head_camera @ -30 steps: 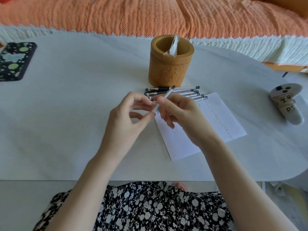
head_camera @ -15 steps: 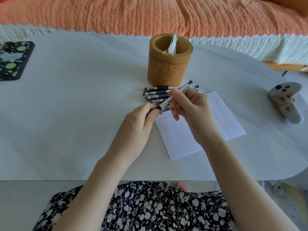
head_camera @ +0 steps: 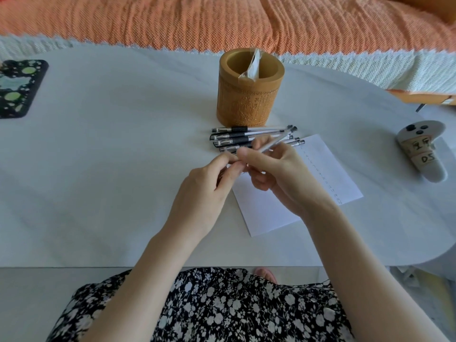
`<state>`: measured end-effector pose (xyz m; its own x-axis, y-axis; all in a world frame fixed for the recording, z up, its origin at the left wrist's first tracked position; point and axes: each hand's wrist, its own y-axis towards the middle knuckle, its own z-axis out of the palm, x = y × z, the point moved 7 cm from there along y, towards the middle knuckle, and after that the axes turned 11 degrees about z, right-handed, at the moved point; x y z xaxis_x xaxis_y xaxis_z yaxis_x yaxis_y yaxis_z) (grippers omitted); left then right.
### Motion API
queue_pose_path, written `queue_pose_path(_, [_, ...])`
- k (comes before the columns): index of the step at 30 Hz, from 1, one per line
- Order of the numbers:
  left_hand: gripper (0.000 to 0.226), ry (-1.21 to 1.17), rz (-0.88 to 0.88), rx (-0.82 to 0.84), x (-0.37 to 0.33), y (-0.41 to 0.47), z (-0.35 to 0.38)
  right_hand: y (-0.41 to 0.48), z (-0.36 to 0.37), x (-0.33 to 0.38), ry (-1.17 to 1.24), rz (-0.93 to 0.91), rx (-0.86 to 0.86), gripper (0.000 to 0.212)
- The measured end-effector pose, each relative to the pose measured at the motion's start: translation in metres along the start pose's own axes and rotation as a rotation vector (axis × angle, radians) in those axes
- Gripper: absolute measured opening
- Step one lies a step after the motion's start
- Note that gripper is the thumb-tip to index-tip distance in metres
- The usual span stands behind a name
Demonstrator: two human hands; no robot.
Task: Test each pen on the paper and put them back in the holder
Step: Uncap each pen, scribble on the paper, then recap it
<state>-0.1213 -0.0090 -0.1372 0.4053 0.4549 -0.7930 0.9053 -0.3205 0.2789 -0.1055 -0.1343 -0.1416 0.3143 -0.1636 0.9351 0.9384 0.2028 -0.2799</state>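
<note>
My right hand (head_camera: 278, 174) grips a clear pen (head_camera: 276, 141) that slants up to the right, its dark end toward the holder. My left hand (head_camera: 207, 191) pinches the pen's near end, which my fingers hide; I cannot tell if it is a cap. Both hands hover over the top left corner of a white paper (head_camera: 296, 193) with a column of small marks along its right side. Several black-and-clear pens (head_camera: 234, 138) lie in a row between the paper and the bamboo holder (head_camera: 249, 99), which contains a crumpled clear wrapper (head_camera: 253, 66).
A black case with green spots (head_camera: 17, 87) lies at the table's left edge. A white controller with taped labels (head_camera: 422, 149) rests at the right. An orange blanket (head_camera: 222, 21) runs along the far side. The table's near edge is at my lap.
The pen has tilted lower and swung right. My left hand came in from a loose pose to pinch its near end, and both hands sit slightly closer to the paper.
</note>
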Motion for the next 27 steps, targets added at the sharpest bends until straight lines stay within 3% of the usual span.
queue_pose_path(3, [0.032, 0.005, -0.018, 0.007, 0.002, 0.001, 0.002, 0.004, -0.008, -0.002, 0.083, 0.026, -0.029, 0.031])
queue_pose_path(6, [0.03, 0.029, -0.016, 0.022, 0.006, 0.0, -0.002, 0.004, -0.036, 0.005, 0.149, -0.043, -0.207, 0.018])
queue_pose_path(9, [0.029, 0.101, -0.01, 0.115, 0.005, -0.003, 0.002, 0.001, -0.057, 0.008, -0.005, -0.077, -0.353, 0.022])
queue_pose_path(13, [0.044, 0.154, -0.036, 0.254, 0.004, -0.007, 0.014, 0.002, -0.061, 0.004, -0.136, -0.036, -0.451, 0.025])
queue_pose_path(19, [0.053, 0.257, -0.078, 0.345, 0.005, -0.009, 0.021, 0.003, -0.061, 0.01, -0.369, -0.168, -0.668, 0.05])
queue_pose_path(27, [0.052, 0.265, -0.1, 0.358, 0.007, -0.01, 0.023, 0.003, -0.056, 0.003, -0.434, -0.211, -0.748, 0.034])
